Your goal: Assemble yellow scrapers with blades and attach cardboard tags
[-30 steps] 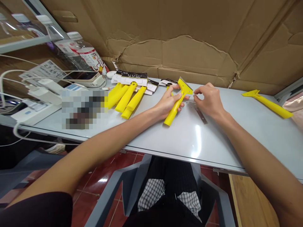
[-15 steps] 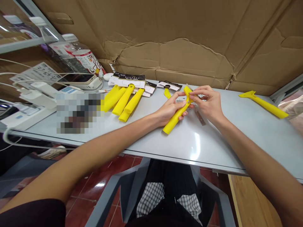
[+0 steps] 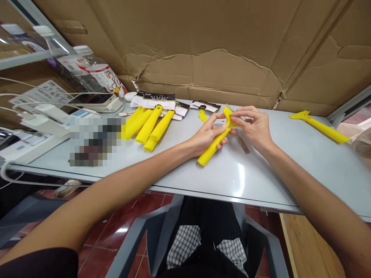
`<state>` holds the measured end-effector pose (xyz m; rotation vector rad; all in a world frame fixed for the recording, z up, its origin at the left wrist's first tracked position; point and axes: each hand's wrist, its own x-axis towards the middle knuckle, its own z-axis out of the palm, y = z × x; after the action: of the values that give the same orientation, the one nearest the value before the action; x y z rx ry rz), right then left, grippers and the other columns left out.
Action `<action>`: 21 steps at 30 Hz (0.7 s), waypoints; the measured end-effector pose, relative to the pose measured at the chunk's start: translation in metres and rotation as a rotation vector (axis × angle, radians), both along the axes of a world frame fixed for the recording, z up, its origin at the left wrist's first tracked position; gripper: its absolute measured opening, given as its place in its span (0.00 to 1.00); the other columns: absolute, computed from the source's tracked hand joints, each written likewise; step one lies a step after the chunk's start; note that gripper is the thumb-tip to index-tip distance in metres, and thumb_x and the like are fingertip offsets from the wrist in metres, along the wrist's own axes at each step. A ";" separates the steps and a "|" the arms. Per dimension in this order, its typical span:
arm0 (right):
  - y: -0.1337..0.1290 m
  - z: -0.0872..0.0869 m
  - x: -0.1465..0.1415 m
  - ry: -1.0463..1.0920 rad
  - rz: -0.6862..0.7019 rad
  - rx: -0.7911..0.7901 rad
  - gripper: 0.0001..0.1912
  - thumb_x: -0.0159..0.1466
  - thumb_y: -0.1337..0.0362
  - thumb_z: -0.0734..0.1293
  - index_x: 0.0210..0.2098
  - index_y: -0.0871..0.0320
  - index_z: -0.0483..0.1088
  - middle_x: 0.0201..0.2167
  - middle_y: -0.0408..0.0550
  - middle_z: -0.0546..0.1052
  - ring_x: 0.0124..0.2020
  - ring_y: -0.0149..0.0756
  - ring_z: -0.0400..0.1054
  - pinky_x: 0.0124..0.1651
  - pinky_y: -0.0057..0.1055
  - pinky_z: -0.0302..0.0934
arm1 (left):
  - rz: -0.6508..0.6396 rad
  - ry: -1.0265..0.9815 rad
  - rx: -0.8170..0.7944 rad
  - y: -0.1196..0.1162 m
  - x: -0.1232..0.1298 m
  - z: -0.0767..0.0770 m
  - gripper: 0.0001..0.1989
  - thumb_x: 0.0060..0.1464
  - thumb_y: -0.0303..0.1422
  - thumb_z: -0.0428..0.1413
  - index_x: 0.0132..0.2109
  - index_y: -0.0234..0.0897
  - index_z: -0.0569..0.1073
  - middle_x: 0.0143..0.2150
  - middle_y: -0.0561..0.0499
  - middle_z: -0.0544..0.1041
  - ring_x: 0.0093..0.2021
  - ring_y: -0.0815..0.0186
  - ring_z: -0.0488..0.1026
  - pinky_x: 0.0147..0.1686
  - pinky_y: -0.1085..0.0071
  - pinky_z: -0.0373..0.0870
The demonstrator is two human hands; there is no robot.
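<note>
Grey tabletop (image 3: 269, 177) before flattened cardboard (image 3: 203, 65). Left hand (image 3: 207, 136) grips the handle of a yellow plastic scraper (image 3: 216, 141) at mid-table; right hand (image 3: 252, 125) pinches its head between thumb and fingers. Metal strip (image 3: 242, 143) lies just below the right hand. Yellow handles (image 3: 149, 127) lie to the left.

**Right hand closes in on the scraper!**
The right hand (image 3: 254, 129) has moved in from beside it and now pinches the yellow plastic scraper (image 3: 213, 143) at its head, which has turned edge-on, while the left hand (image 3: 207, 136) has rolled the handle round.
</note>
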<state>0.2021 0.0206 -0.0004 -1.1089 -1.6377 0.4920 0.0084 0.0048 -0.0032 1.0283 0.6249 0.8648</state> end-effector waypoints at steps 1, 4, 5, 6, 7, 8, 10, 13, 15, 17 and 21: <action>0.000 0.000 0.000 0.009 0.009 0.001 0.05 0.65 0.61 0.76 0.40 0.52 0.85 0.50 0.52 0.81 0.51 0.46 0.77 0.46 0.45 0.71 | -0.001 0.000 0.002 0.000 0.000 0.000 0.18 0.66 0.35 0.62 0.56 0.47 0.62 0.42 0.48 0.81 0.24 0.72 0.72 0.22 0.77 0.64; 0.001 -0.001 0.000 0.054 0.037 -0.018 0.04 0.64 0.62 0.76 0.39 0.51 0.85 0.52 0.52 0.80 0.53 0.46 0.77 0.46 0.44 0.72 | -0.008 0.004 0.014 -0.002 0.001 0.001 0.17 0.68 0.34 0.61 0.56 0.46 0.62 0.42 0.48 0.81 0.24 0.72 0.72 0.22 0.77 0.64; 0.001 -0.002 0.000 0.066 0.044 -0.024 0.04 0.64 0.62 0.77 0.39 0.50 0.85 0.52 0.51 0.80 0.53 0.46 0.77 0.46 0.44 0.72 | -0.008 0.005 0.019 -0.002 0.001 0.001 0.17 0.68 0.34 0.61 0.56 0.46 0.62 0.42 0.48 0.81 0.24 0.72 0.72 0.22 0.77 0.64; 0.001 -0.002 -0.001 0.079 0.049 -0.024 0.04 0.63 0.62 0.77 0.38 0.50 0.85 0.52 0.50 0.80 0.53 0.45 0.77 0.46 0.43 0.72 | -0.008 0.008 0.024 -0.003 0.001 0.001 0.17 0.68 0.34 0.61 0.56 0.46 0.62 0.42 0.48 0.81 0.24 0.72 0.72 0.22 0.77 0.64; 0.002 -0.003 -0.001 0.094 0.053 -0.021 0.04 0.62 0.61 0.78 0.38 0.49 0.86 0.51 0.50 0.81 0.52 0.45 0.77 0.46 0.43 0.72 | -0.008 0.011 0.029 -0.003 0.001 0.001 0.17 0.68 0.35 0.61 0.56 0.46 0.62 0.42 0.48 0.81 0.24 0.72 0.72 0.22 0.77 0.64; 0.002 -0.003 -0.001 0.111 0.061 -0.017 0.04 0.62 0.60 0.78 0.37 0.49 0.86 0.51 0.50 0.81 0.51 0.45 0.77 0.44 0.42 0.72 | -0.010 0.012 0.033 -0.003 0.001 0.001 0.17 0.67 0.35 0.61 0.56 0.46 0.62 0.42 0.49 0.81 0.24 0.72 0.72 0.22 0.77 0.65; 0.003 -0.004 -0.001 0.150 0.085 -0.018 0.05 0.60 0.58 0.79 0.36 0.49 0.85 0.49 0.49 0.81 0.50 0.45 0.77 0.41 0.41 0.71 | -0.015 0.009 0.036 -0.003 0.001 0.001 0.18 0.67 0.36 0.62 0.55 0.46 0.62 0.42 0.49 0.81 0.24 0.72 0.72 0.21 0.77 0.65; 0.004 -0.005 -0.002 0.207 0.108 -0.043 0.08 0.59 0.56 0.80 0.35 0.51 0.83 0.44 0.48 0.82 0.47 0.44 0.78 0.43 0.41 0.72 | -0.014 -0.006 0.024 -0.004 0.001 0.001 0.19 0.66 0.35 0.63 0.56 0.46 0.62 0.41 0.50 0.81 0.24 0.72 0.72 0.21 0.77 0.64; 0.004 -0.005 -0.001 0.218 0.099 -0.061 0.09 0.59 0.56 0.81 0.34 0.52 0.82 0.42 0.47 0.83 0.46 0.43 0.78 0.46 0.42 0.72 | -0.010 -0.015 0.011 -0.004 0.001 0.001 0.19 0.66 0.35 0.63 0.56 0.46 0.62 0.41 0.50 0.80 0.24 0.72 0.72 0.21 0.77 0.64; 0.004 -0.004 -0.001 0.168 0.065 -0.045 0.08 0.60 0.56 0.80 0.34 0.52 0.82 0.44 0.48 0.84 0.48 0.45 0.78 0.47 0.43 0.72 | -0.009 -0.020 -0.006 -0.005 0.002 0.002 0.19 0.66 0.34 0.63 0.56 0.46 0.63 0.41 0.50 0.80 0.24 0.72 0.72 0.21 0.77 0.64; 0.002 -0.005 -0.001 -0.010 -0.022 0.090 0.02 0.63 0.60 0.77 0.36 0.50 0.83 0.47 0.48 0.84 0.51 0.47 0.78 0.50 0.46 0.71 | -0.010 -0.027 -0.039 -0.005 0.002 0.002 0.17 0.67 0.33 0.62 0.56 0.46 0.63 0.41 0.50 0.80 0.24 0.72 0.72 0.22 0.77 0.64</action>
<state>0.2014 0.0229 -0.0050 -1.0627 -1.6388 0.3953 0.0103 0.0003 -0.0012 0.9824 0.6115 0.8534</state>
